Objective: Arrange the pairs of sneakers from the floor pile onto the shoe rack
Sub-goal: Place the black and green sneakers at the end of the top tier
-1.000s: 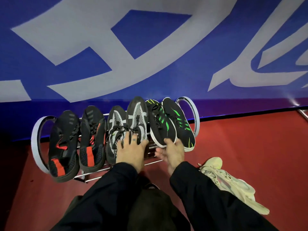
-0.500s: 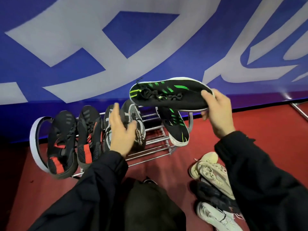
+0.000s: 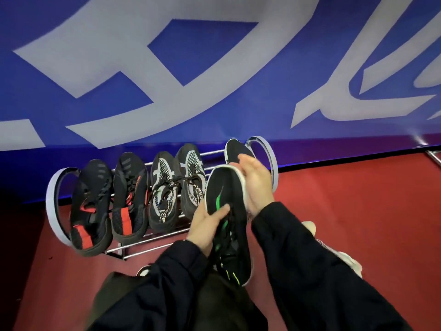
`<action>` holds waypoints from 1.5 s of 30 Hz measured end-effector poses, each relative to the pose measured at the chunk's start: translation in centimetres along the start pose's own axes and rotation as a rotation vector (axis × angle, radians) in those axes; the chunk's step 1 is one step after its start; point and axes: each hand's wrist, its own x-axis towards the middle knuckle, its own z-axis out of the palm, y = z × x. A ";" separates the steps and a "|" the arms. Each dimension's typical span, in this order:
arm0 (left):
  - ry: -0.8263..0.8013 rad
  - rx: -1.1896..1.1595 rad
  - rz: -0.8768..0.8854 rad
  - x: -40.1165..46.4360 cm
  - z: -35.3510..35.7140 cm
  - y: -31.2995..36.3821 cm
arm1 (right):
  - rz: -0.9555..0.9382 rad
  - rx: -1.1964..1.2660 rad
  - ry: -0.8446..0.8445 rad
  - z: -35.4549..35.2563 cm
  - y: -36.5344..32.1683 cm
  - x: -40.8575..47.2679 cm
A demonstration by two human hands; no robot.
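Black knit sneaker w/ green stripes and white sole edge [image 3: 228, 211] held in mid-air in front of the rack, toe pointing away toward the wall, heel down near the lap, upper facing up & tilted slightly. Left hand [image 3: 206, 226] clamped on its left side w/ thumb laid across the upper by the laces; right hand [image 3: 256, 185] cupped round the toe and right sole edge, fingers curled on the white rim. Matching black sneaker [image 3: 235, 150] just behind the right hand, only its toe part visible, at the right end of the chrome wire shoe rack w/ round grey end hoops [image 3: 268, 154]. On the rack to the left, side by side, toes toward the wall: black-and-grey mesh pair w/ black laces [image 3: 177, 187], then black pair w/ red-orange patches [image 3: 109, 201] at the far left end, next to the left hoop. Rack sits on dark red floor [image 3: 358, 211] against a blue wall banner w/ big pale lettering [image 3: 214, 68]. Cream/off-white sneakers [image 3: 310, 226] on the floor right of the right forearm, mostly hidden by the black sleeve [image 3: 310, 271]. Small white-and-dark shoe tip [image 3: 144, 271] peeking out on the floor near the left sleeve; too little visible to say more
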 end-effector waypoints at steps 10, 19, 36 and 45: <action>0.124 0.000 0.234 5.2 -1.3 3.5 | 0.131 -0.424 -0.356 -5.7 4.5 -7.3; -0.015 0.630 0.273 2.8 0.3 0.7 | 0.175 -0.324 -0.056 -4.0 6.8 -3.0; 0.031 1.722 0.031 2.8 1.1 -1.8 | 0.369 0.028 0.261 -3.3 13.3 -0.9; 0.072 1.701 0.326 2.2 1.1 -1.8 | 0.328 0.189 0.439 -6.3 9.8 0.0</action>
